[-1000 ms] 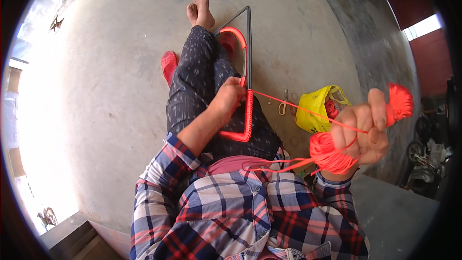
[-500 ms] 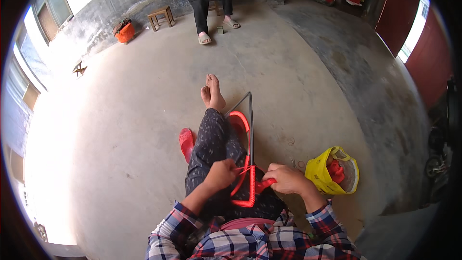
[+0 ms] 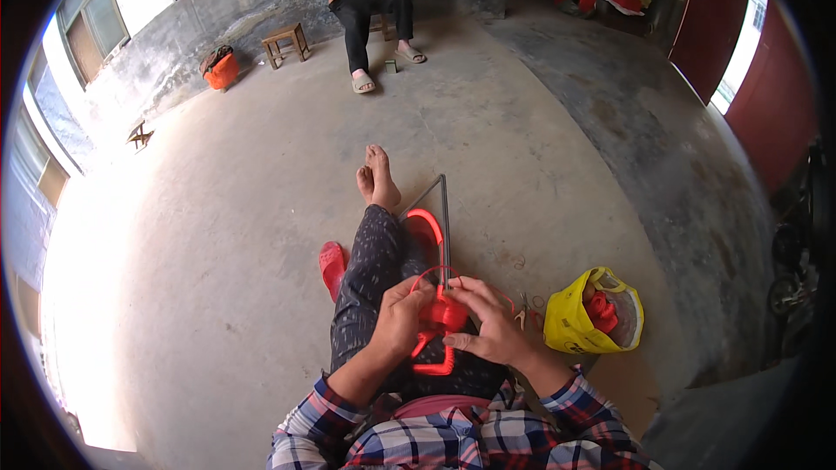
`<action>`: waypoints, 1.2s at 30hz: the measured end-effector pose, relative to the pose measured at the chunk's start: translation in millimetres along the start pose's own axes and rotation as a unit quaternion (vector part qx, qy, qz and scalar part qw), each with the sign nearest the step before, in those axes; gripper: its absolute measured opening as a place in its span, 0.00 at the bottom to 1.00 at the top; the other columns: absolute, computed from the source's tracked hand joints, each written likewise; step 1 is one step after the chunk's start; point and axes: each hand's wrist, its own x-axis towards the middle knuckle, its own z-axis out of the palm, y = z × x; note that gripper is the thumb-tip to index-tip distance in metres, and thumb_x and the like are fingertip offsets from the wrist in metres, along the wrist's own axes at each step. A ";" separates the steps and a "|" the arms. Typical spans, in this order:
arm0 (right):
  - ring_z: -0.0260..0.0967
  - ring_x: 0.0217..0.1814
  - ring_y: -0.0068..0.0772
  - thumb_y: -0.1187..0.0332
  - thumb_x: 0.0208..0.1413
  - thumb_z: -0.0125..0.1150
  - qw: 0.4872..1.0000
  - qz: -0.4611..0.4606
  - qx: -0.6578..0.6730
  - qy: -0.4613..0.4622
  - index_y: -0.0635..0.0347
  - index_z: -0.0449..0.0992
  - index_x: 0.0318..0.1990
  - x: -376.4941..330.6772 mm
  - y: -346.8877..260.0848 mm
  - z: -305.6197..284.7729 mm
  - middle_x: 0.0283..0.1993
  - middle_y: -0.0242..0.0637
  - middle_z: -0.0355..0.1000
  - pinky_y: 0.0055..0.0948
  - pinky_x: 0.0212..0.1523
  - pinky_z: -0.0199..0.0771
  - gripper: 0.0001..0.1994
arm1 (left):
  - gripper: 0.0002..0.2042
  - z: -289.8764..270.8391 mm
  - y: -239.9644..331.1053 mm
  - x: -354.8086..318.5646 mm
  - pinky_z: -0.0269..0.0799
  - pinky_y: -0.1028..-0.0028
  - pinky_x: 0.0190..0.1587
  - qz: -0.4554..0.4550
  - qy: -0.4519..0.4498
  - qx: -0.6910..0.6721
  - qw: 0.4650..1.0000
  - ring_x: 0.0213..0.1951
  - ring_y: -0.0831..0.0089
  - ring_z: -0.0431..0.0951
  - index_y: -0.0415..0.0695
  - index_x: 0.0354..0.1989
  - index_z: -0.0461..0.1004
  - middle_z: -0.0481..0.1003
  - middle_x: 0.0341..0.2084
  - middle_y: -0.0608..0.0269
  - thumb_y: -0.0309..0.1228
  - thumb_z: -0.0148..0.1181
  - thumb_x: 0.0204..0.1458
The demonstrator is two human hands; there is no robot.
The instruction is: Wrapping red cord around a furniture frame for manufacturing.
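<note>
Yarn (image 3: 442, 315) sits pinched between both hands' fingers (image 3: 418, 294).

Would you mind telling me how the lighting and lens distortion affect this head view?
Head view: daylight glare washes out the concrete floor at left; both hands on the red-wrapped frame are evenly lit and sharp; fisheye bends the walls, with black corners.

I see a bare concrete yard or open shed of a home: rough floor (image 3: 261, 235), stained wall (image 3: 261, 0), small wooden stool (image 3: 286, 42), red doors (image 3: 766, 96), another person (image 3: 376, 0) sitting.
</note>
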 end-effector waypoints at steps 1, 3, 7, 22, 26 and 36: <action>0.58 0.65 0.39 0.65 0.51 0.64 0.998 0.010 -0.015 -0.053 0.65 0.75 0.44 -7.3 1.9 -0.6 0.61 0.44 0.63 0.35 0.64 0.57 0.16 | 0.07 11.1 0.6 -2.6 0.65 0.78 0.20 -0.032 0.000 -0.031 0.999 0.19 0.79 0.70 0.43 0.31 0.70 0.70 0.22 0.68 0.29 0.46 0.59; 0.59 0.65 0.41 0.66 0.51 0.64 0.999 0.026 0.018 -0.033 0.65 0.74 0.47 -13.0 4.6 -19.0 0.61 0.45 0.63 0.36 0.64 0.57 0.17 | 0.08 15.2 -1.8 1.0 0.62 0.79 0.19 -0.057 -0.013 -0.027 0.998 0.19 0.79 0.68 0.43 0.31 0.70 0.69 0.21 0.67 0.30 0.45 0.60; 0.71 0.52 0.44 0.69 0.51 0.57 0.857 0.164 0.455 0.177 0.64 0.73 0.45 -23.5 -10.5 -81.9 0.46 0.43 0.75 0.42 0.59 0.66 0.14 | 0.13 -5.6 -16.7 19.2 0.59 0.79 0.18 -0.060 -0.016 0.067 0.996 0.18 0.79 0.65 0.42 0.26 0.70 0.69 0.19 0.68 0.33 0.47 0.61; 0.58 0.25 0.22 0.68 0.61 0.50 0.768 0.128 0.445 0.443 0.60 0.68 0.39 -119.7 125.8 -253.1 0.25 0.27 0.61 0.25 0.28 0.60 0.06 | 0.02 -45.2 -38.9 44.7 0.61 0.81 0.32 -0.039 0.030 0.147 0.988 0.30 0.83 0.68 0.46 0.32 0.72 0.71 0.29 0.74 0.28 0.56 0.51; 0.54 0.22 0.21 0.64 0.60 0.51 0.749 0.216 0.560 0.281 0.58 0.69 0.39 -96.3 136.7 -146.5 0.22 0.26 0.59 0.23 0.25 0.55 0.08 | 0.07 -41.2 -43.2 44.9 0.61 0.79 0.35 -0.033 0.039 0.181 0.982 0.32 0.81 0.66 0.44 0.34 0.72 0.70 0.30 0.72 0.25 0.55 0.45; 0.69 0.30 0.33 0.77 0.54 0.56 0.747 0.063 0.491 0.443 0.63 0.69 0.38 -89.2 153.6 -362.1 0.30 0.37 0.69 0.35 0.37 0.74 0.05 | 0.10 -56.4 -48.4 46.1 0.61 0.79 0.37 -0.028 0.039 0.194 0.980 0.33 0.78 0.67 0.42 0.36 0.72 0.71 0.31 0.69 0.24 0.54 0.42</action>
